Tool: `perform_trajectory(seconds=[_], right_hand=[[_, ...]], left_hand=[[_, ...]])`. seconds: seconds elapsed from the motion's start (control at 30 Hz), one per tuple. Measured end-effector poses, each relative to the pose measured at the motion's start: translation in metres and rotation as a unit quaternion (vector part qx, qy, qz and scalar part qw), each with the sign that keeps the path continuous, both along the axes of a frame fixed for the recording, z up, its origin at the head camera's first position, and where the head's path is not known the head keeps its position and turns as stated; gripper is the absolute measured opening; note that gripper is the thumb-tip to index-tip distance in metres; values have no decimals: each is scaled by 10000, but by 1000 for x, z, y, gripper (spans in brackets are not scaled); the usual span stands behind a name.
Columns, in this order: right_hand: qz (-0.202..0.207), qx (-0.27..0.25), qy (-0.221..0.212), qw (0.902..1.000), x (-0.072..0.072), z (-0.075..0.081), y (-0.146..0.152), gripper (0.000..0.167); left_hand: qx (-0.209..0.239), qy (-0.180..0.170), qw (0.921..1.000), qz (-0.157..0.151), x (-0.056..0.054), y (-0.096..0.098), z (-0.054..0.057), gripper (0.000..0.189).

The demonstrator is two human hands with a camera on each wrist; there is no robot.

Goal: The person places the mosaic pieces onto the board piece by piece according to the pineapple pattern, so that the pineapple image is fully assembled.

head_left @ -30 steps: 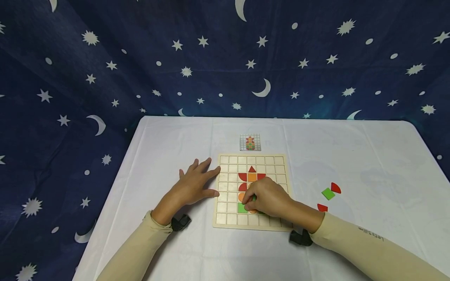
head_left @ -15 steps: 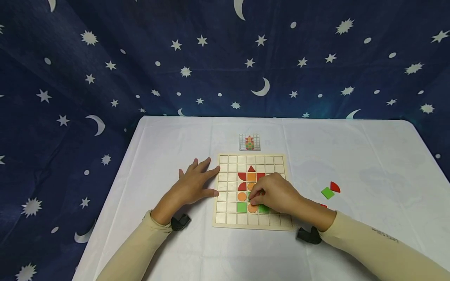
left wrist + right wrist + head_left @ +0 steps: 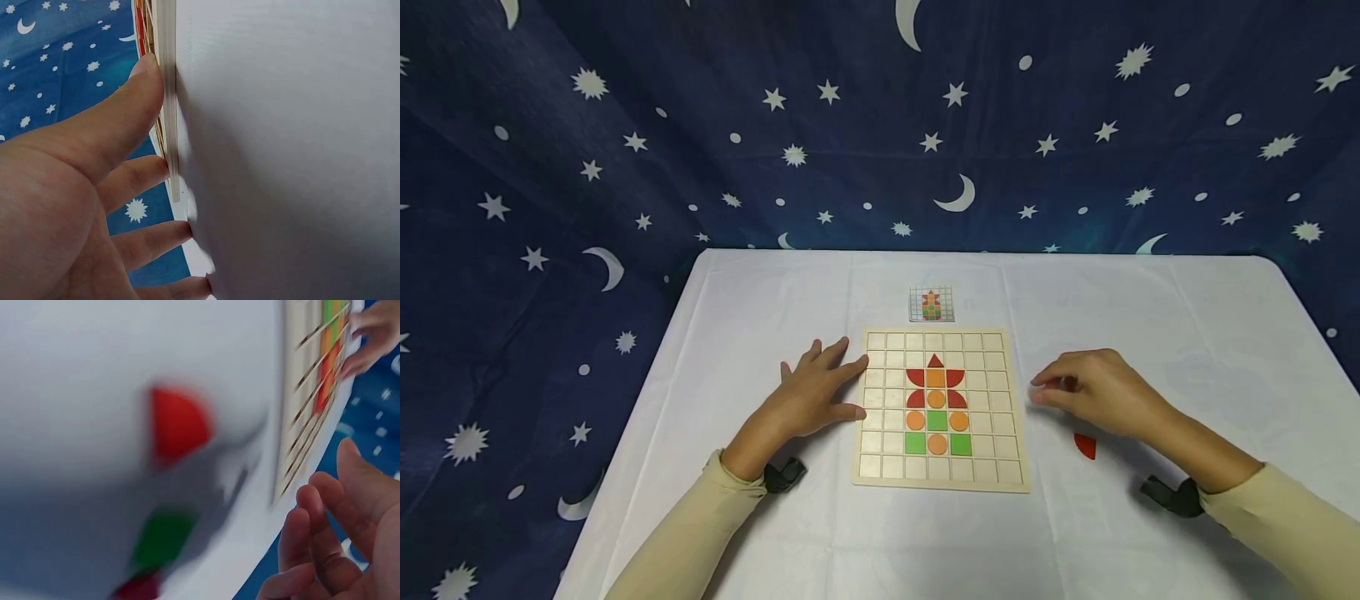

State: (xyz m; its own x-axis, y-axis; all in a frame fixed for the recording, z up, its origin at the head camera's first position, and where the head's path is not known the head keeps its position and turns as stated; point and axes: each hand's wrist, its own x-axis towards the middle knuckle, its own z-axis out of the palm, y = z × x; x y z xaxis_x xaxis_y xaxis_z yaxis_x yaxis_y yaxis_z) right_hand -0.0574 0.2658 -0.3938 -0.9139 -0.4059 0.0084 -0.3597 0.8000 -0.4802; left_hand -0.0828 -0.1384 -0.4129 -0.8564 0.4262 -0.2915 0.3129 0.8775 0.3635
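My left hand (image 3: 814,392) rests spread at the left side of the wooden grid board (image 3: 880,462), its thumb and a fingertip touching the edge. The left wrist view shows the thumb (image 3: 106,122) against the board's side. On the board are a red triangle (image 3: 935,362), an orange square (image 3: 936,378), red quarter circles, orange circles and green squares, one green square (image 3: 937,421) in the middle. My right hand (image 3: 1101,392) hovers right of the board, fingers loosely bent and holding nothing. Below it lies a red quarter circle (image 3: 1085,446); a green square (image 3: 164,537) shows in the right wrist view.
A small pattern card (image 3: 932,304) lies behind the board, printed with a similar figure on a grid. A white cloth covers the table (image 3: 760,292). Behind hangs a dark blue curtain (image 3: 850,167) with stars and moons. In the right wrist view another red piece (image 3: 139,586) is partly cut off.
My right hand has let go of the green square in the middle of the board and moved right, over the loose pieces. The left hand has stayed in place.
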Motion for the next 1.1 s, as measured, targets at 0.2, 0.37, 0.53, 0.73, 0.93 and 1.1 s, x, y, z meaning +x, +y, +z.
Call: perform_trajectory(seconds=[0.2, 0.37, 0.53, 0.73, 0.93, 1.1], right_hand=[[178, 130, 198, 9996, 4, -5, 43, 20], [348, 264, 16, 9990, 8, -10, 68, 26], [469, 335, 34, 9983, 10, -15, 83, 28], [542, 324, 204, 9978, 10, -18, 89, 33], [386, 406, -19, 9984, 8, -19, 87, 37], [461, 264, 69, 9986, 8, -22, 86, 36]], left_hand=[[-24, -10, 10000, -2, 0, -1, 0, 80], [-20, 14, 10000, -14, 0, -1, -1, 80], [-13, -12, 10000, -11, 0, -1, 0, 80], [-13, -5, 10000, -17, -1, -1, 0, 80], [10, -8, 10000, -2, 0, -1, 0, 80], [17, 7, 10000, 10, 0, 0, 0, 80]])
